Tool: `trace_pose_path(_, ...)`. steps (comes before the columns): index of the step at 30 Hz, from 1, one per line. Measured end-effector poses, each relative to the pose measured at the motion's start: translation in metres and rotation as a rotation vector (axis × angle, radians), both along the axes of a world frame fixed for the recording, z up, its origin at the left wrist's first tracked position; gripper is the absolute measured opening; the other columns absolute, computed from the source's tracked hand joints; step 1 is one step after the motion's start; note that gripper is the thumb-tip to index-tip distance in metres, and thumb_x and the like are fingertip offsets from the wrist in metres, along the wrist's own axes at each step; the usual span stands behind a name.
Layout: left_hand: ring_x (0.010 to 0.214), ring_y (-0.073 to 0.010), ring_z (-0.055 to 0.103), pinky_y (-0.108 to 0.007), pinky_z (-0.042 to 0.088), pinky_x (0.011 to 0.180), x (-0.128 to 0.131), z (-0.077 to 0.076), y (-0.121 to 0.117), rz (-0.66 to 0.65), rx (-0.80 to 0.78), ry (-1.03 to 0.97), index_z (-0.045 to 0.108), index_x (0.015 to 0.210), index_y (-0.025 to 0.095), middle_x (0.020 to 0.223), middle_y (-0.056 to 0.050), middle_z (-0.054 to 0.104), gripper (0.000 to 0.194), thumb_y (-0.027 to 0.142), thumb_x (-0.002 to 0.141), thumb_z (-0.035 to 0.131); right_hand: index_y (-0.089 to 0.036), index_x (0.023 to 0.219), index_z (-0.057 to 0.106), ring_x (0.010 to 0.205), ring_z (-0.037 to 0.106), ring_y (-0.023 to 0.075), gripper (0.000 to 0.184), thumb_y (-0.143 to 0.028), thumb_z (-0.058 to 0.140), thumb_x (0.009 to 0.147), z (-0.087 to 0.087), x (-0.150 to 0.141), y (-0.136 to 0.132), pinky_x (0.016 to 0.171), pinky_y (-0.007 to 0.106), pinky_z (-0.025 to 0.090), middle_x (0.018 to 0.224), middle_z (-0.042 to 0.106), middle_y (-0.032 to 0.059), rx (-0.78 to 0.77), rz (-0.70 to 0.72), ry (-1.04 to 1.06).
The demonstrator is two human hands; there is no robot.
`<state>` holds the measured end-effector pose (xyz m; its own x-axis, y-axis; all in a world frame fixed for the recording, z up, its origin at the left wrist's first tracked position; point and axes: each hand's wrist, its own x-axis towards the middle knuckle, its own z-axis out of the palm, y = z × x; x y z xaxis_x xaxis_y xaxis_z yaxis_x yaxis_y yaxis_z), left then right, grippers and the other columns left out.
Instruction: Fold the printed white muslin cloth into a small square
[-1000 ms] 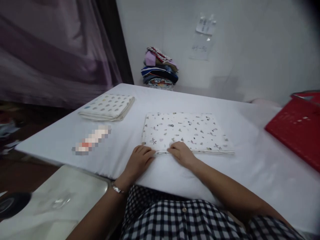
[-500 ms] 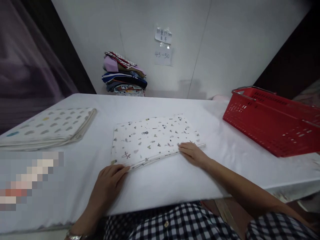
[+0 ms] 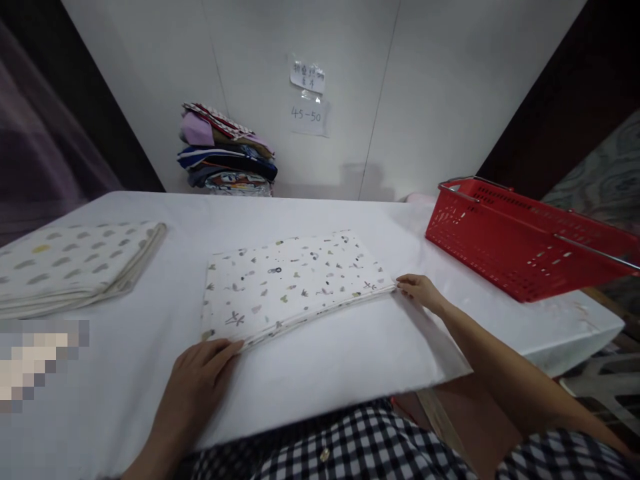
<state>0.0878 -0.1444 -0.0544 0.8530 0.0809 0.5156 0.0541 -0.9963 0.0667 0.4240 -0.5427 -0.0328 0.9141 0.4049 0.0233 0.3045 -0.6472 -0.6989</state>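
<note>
A white folded cloth [image 3: 295, 280] with small printed plants and animals lies flat in front of me, its layered edge facing me. My left hand [image 3: 205, 367] is at its near left corner, fingers together and thumb along the edge, closed on the corner. At the near right corner my right hand [image 3: 419, 292] pinches the folded edge between thumb and fingertips. The bits of cloth under the fingers of both hands are hidden.
A second folded cloth [image 3: 90, 260] with grey spots lies at the left on the white table [image 3: 320, 380]. A red basket [image 3: 525, 240] with metal handles stands at the right. Behind the table are a stack of folded fabrics [image 3: 227, 157] and a wall with paper signs [image 3: 309, 115].
My right hand has slid right along the near edge to the corner of the cloth and now pinches it. My left hand stays at the left corner. The view has shifted slightly right.
</note>
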Motion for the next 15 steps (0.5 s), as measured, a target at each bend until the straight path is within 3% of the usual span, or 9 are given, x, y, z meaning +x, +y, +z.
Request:
trace_pose_path(4, 0.092, -0.0238, 0.058, -0.039, 0.044, 0.081, -0.001, 0.001, 0.0, -0.013, -0.007, -0.013, 0.067, 0.1, 0.023, 0.097, -0.007, 0.065, 0.03, 0.035, 0.09, 0.042, -0.015, 0.099, 0.068, 0.052, 0.055, 0.0117, 0.033, -0.033, 0.053, 0.076, 0.002, 0.0, 0.009, 0.048, 0.023, 0.043, 0.072, 0.067, 0.0023, -0.055, 0.067, -0.016)
trace_pose_path(11, 0.09, -0.0229, 0.058, -0.038, 0.044, 0.08, 0.001, 0.002, -0.001, -0.01, -0.014, -0.024, 0.067, 0.099, 0.022, 0.096, -0.007, 0.066, 0.032, 0.037, 0.09, 0.04, -0.019, 0.092, 0.069, 0.082, 0.062, 0.0179, 0.023, -0.021, 0.052, 0.077, 0.007, 0.003, 0.012, 0.075, 0.028, 0.046, 0.092, 0.069, 0.005, -0.184, 0.209, -0.193)
trace_pose_path(15, 0.091, -0.0229, 0.057, -0.038, 0.044, 0.08, 0.0, -0.001, 0.0, -0.002, -0.021, -0.007, 0.067, 0.099, 0.022, 0.097, -0.007, 0.065, 0.033, 0.037, 0.09, 0.04, -0.022, 0.092, 0.068, 0.086, 0.06, 0.0176, 0.022, -0.02, 0.049, 0.082, 0.013, -0.003, 0.012, 0.078, 0.027, 0.044, 0.093, 0.067, 0.0041, -0.268, 0.333, -0.293)
